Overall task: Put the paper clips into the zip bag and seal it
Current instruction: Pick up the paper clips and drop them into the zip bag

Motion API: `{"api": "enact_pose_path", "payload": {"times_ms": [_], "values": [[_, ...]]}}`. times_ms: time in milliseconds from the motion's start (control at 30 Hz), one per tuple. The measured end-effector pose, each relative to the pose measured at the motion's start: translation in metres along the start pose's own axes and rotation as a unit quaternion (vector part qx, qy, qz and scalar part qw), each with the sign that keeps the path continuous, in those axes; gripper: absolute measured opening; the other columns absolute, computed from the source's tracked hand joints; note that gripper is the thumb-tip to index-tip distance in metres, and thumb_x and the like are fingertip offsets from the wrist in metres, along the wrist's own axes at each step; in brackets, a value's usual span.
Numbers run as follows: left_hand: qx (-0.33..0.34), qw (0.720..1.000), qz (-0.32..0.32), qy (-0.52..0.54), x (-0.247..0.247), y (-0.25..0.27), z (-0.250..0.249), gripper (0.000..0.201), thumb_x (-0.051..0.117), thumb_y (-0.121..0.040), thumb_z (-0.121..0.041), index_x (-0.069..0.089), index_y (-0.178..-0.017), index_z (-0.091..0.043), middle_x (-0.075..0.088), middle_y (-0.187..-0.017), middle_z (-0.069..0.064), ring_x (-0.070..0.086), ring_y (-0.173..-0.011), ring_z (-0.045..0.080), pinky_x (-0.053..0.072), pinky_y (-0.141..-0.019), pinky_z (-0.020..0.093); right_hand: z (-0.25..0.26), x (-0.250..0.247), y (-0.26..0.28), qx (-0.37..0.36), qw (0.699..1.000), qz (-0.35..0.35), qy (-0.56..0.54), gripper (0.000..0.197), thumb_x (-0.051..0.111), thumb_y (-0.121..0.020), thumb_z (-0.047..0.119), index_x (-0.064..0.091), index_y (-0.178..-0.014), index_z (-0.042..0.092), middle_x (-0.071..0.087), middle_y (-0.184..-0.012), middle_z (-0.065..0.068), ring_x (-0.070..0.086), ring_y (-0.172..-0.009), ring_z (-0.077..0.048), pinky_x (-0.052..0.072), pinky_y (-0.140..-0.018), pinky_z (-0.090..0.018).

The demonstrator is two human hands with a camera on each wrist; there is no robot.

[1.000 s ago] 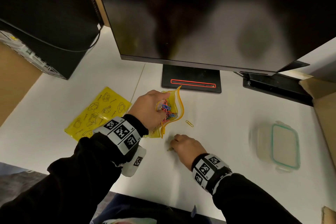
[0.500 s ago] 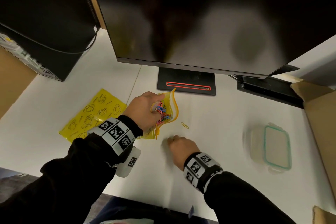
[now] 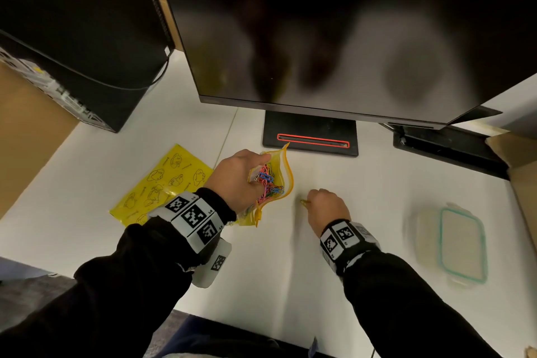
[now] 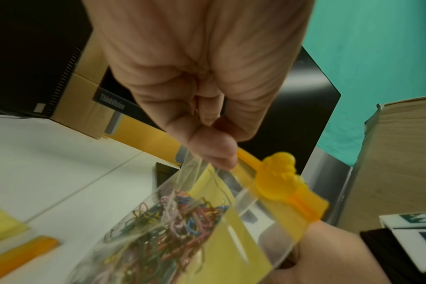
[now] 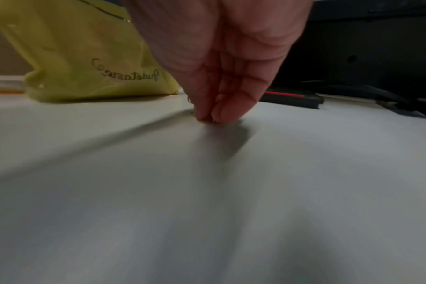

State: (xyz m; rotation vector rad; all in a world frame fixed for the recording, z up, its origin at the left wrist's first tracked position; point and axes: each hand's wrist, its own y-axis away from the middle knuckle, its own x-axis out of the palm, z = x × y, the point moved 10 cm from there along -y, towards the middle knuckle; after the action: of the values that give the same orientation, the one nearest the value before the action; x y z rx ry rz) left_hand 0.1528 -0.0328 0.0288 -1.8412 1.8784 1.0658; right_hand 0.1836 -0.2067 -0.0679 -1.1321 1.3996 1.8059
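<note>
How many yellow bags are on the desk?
2. One zip bag stands open by the monitor stand, held at its top by the left hand, with paper clips inside. The other yellow bag lies flat to its left.

Open zip bag of coloured clips

We note a white desk under dim light. A large dark monitor stands on a black base. Teal wall behind. Cardboard boxes flank the desk; a lidded container sits right.
</note>
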Motion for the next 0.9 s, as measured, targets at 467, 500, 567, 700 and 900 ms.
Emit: {"api": "enact_pose_path", "payload": {"times_ms": [467, 500, 567, 700, 900], "values": [[-0.013, 1.000, 0.013, 0.004, 0.005, -0.002, -0.003, 0.056, 0.056, -0.078, -0.006, 0.048, -0.131, -0.025, 0.049, -0.135, -0.001, 0.058, -0.106, 0.022, 0.045, -0.092, 0.027, 0.008, 0.017, 0.000, 0.066, 0.991, 0.112, -0.030, 0.038, 0.056, -0.083, 0.009, 0.046, -0.120, 0.004, 0.051, -0.126, -0.014, 0.052, -0.115, -0.031, 0.045, -0.093, -0.036], [-0.013, 1.000, 0.014, 0.004, 0.005, -0.002, -0.003, 0.056, 0.056, -0.078, -0.006, 0.048, -0.131, -0.025, 0.050, -0.134, -0.001, 0.058, -0.106, 0.022, 0.045, -0.091, 0.026, 0.009, 0.018, -0.001, 0.065, 0.991, 0.112, -0.030, 0.038, 0.056, -0.083, 0.010, 0.045, -0.120, 0.004, 0.050, -0.125, -0.014, 0.052, -0.115, -0.031, 0.045, -0.093, -0.036], [-0.014, 1.000, 0.014, 0.006, 0.005, -0.003, -0.004, 0.056, 0.056, -0.078, -0.006, 0.048, -0.131, -0.025, 0.050, -0.134, -0.001, 0.059, -0.103, 0.024, 0.044, -0.090, 0.025, 0.010, 0.021, 0.000, 0.062, 0.991, 0.115, -0.022, 0.041, 0.058, -0.083, 0.011, 0.045, -0.121, 0.004, 0.050, -0.125, -0.014, 0.053, -0.115, -0.030, 0.045, -0.093, -0.036], [-0.015, 1.000, 0.017, 0.003, 0.006, -0.004, -0.005, 0.056, 0.056, -0.080, -0.006, 0.047, -0.131, -0.025, 0.049, -0.135, -0.001, 0.058, -0.104, 0.024, 0.044, -0.092, 0.026, 0.015, 0.024, -0.001, 0.042, 0.993, 0.106, -0.006, 0.042, 0.056, -0.085, 0.011, 0.042, -0.124, 0.003, 0.049, -0.126, -0.015, 0.052, -0.116, -0.031, 0.045, -0.095, -0.038], [-0.014, 1.000, 0.013, 0.006, 0.002, -0.004, -0.003, 0.056, 0.056, -0.079, -0.007, 0.048, -0.131, -0.024, 0.049, -0.134, -0.001, 0.057, -0.107, 0.022, 0.044, -0.088, 0.023, 0.017, 0.016, 0.004, 0.008, 0.996, 0.047, -0.074, 0.024, 0.051, -0.085, 0.010, 0.049, -0.108, 0.006, 0.060, -0.109, -0.015, 0.059, -0.100, -0.034, 0.045, -0.077, -0.033]]}}
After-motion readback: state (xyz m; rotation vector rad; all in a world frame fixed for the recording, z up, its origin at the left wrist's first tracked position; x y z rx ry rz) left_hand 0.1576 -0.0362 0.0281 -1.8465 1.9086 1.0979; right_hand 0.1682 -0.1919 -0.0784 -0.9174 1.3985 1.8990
